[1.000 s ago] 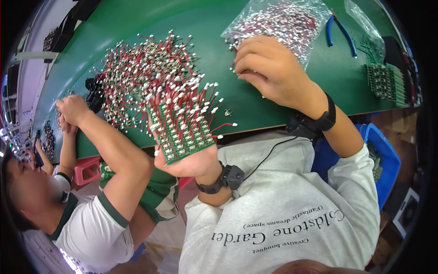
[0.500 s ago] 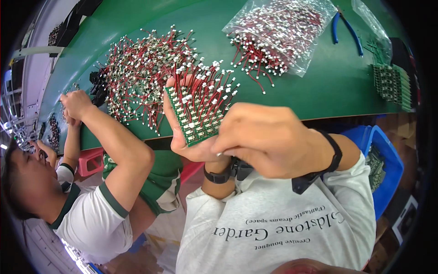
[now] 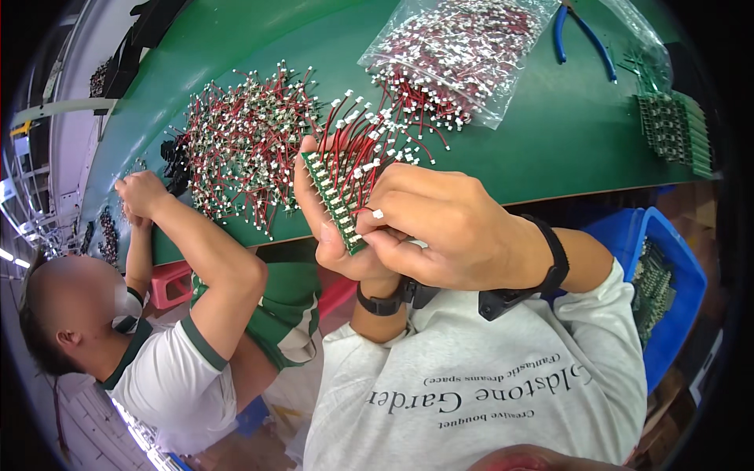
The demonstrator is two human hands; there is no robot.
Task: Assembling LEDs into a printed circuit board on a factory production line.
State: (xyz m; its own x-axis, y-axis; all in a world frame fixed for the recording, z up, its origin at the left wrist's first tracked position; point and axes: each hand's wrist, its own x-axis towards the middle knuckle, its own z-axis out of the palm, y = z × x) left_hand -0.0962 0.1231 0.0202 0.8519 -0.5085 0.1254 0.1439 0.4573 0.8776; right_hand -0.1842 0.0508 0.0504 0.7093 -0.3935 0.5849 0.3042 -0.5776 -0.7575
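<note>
My left hand point(image 3: 334, 250) holds a green circuit board panel point(image 3: 336, 206) by its edges, tilted above the table's near edge. Rows of red wires with white plugs stand up from the panel. At its near right corner, my right hand point(image 3: 452, 224) is closed in a pinch on a red wire lead, whose white plug point(image 3: 378, 213) shows above the fingers. The fingertips are partly hidden, so whether the wire's other end touches the board cannot be told. Behind the panel, a loose pile of red wire leads point(image 3: 243, 149) covers part of the green table.
A clear plastic bag point(image 3: 463, 59) spills more wire leads. Blue-handled pliers point(image 3: 585, 39) lie at the far right, beyond stacked boards point(image 3: 671, 129). Right of me stands a blue bin point(image 3: 679, 275) holding boards. A co-worker point(image 3: 169, 353) works at the left.
The panel has tipped to a steeper angle in my left hand. My right hand has come up against its near corner, with the wire's white plug now showing above the fingers.
</note>
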